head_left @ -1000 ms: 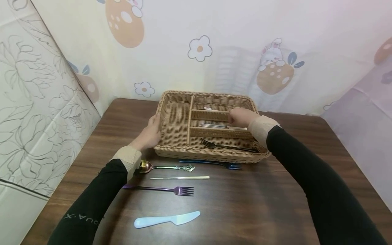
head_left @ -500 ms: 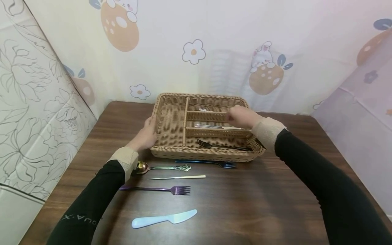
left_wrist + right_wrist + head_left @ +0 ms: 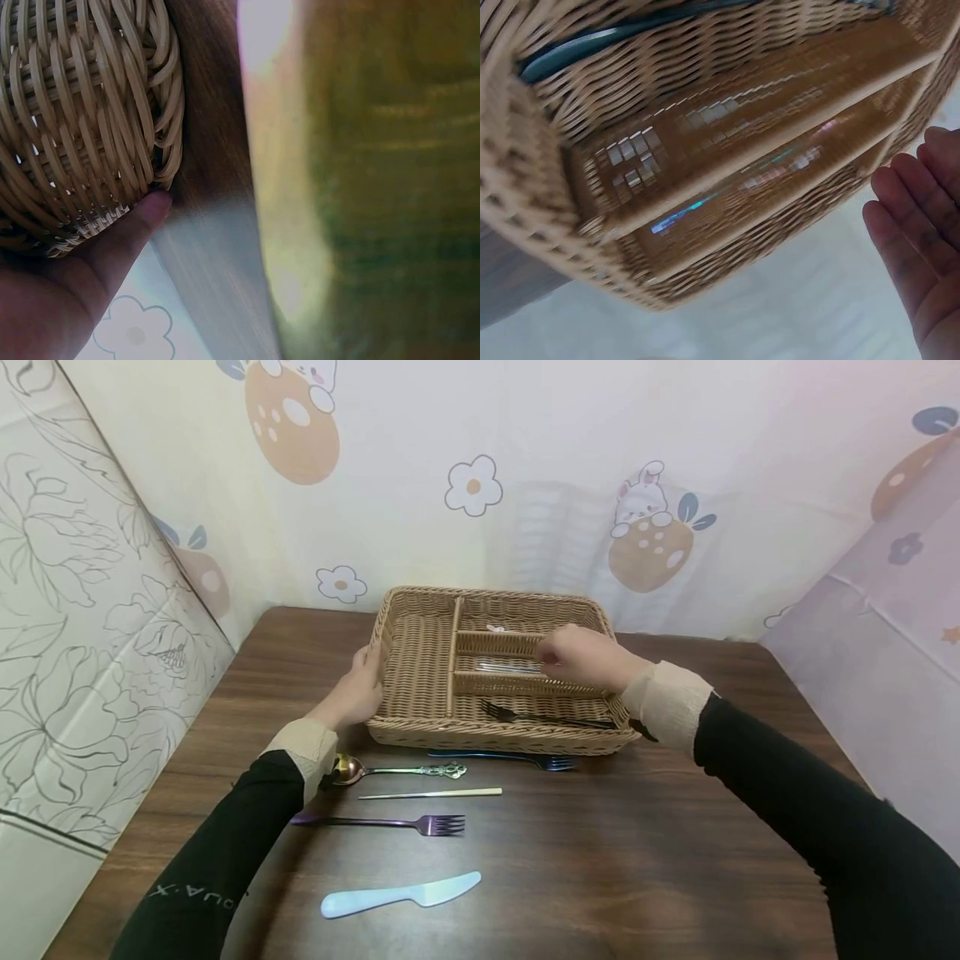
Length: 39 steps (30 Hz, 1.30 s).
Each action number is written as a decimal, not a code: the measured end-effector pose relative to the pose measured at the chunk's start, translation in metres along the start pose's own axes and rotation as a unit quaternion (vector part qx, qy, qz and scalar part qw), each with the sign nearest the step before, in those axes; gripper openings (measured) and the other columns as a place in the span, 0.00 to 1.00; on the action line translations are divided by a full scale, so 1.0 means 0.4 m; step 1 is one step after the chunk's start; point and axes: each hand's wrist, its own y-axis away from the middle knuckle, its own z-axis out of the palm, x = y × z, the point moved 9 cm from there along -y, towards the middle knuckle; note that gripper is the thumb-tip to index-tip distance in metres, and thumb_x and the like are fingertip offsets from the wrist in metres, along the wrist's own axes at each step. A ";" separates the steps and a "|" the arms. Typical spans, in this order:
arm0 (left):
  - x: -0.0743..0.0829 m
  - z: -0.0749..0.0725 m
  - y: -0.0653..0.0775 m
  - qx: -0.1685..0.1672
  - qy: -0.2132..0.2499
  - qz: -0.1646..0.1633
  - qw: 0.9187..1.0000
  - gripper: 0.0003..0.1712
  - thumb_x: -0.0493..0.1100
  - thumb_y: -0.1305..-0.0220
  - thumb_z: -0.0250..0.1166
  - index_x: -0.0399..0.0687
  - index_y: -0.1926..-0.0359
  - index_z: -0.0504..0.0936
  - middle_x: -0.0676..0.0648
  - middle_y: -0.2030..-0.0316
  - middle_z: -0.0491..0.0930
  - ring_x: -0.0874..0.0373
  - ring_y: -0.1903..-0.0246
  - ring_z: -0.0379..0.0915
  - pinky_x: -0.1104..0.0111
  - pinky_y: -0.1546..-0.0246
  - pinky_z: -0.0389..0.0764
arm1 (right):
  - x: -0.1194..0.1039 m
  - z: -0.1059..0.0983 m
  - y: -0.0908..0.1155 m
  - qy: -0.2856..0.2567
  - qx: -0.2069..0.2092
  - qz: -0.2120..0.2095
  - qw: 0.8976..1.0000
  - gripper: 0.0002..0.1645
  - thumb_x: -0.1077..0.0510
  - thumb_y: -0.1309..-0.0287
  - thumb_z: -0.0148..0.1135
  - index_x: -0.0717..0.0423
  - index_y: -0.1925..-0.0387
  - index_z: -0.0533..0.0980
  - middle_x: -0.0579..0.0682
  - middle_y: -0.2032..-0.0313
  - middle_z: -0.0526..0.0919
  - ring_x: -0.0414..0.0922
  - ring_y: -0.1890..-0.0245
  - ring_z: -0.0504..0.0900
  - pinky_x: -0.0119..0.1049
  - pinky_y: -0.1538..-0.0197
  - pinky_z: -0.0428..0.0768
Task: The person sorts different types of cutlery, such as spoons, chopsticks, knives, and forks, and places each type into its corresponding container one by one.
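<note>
A wicker basket [image 3: 420,664] with several compartments stands at the middle of the brown table [image 3: 600,860]. My left hand [image 3: 358,689] rests against its left outer wall, and the thumb [image 3: 139,221] touches the weave [image 3: 82,112]. My right hand [image 3: 581,658] hovers over the middle compartment, where silver cutlery [image 3: 501,667] lies. In the right wrist view its fingers [image 3: 915,232] are straight and hold nothing, with the basket [image 3: 705,150] beside them. A black fork [image 3: 547,719] lies in the near compartment.
In front of the basket lie a blue fork [image 3: 510,758], a gold-bowled spoon [image 3: 397,770], a pale chopstick [image 3: 430,793], a purple fork [image 3: 390,823] and a light blue knife [image 3: 401,896]. Patterned cloth walls [image 3: 525,485] close in the back and both sides.
My right hand has slid a little left over the middle compartment. The pale stick seen under it earlier is out of sight. The left hand stays on the basket.
</note>
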 end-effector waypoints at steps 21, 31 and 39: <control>-0.002 0.000 -0.003 0.001 -0.007 -0.003 1.000 0.40 0.35 0.28 0.39 0.39 0.24 0.26 0.33 0.24 0.30 0.48 0.71 0.71 0.61 0.67 0.74 | -0.343 0.044 -0.015 0.007 0.020 -0.133 0.991 0.05 0.61 0.41 0.64 0.56 0.64 0.84 0.47 0.64 0.86 0.41 0.63 0.84 0.37 0.57 0.83; -0.002 -0.002 0.000 0.010 -0.001 0.001 1.000 0.39 0.35 0.27 0.36 0.39 0.24 0.26 0.33 0.24 0.32 0.34 0.45 0.69 0.45 0.39 0.70 | -0.428 0.090 -0.028 0.002 -0.016 -0.160 0.987 0.04 0.59 0.39 0.63 0.53 0.65 0.83 0.44 0.67 0.84 0.38 0.68 0.81 0.32 0.62 0.82; -0.002 0.000 0.002 0.004 0.005 0.000 1.000 0.39 0.36 0.27 0.36 0.40 0.24 0.26 0.33 0.24 0.30 0.33 0.45 0.69 0.45 0.40 0.70 | -0.490 0.123 -0.030 0.014 -0.036 -0.182 0.983 0.05 0.58 0.40 0.64 0.52 0.63 0.83 0.43 0.67 0.83 0.37 0.67 0.81 0.29 0.63 0.80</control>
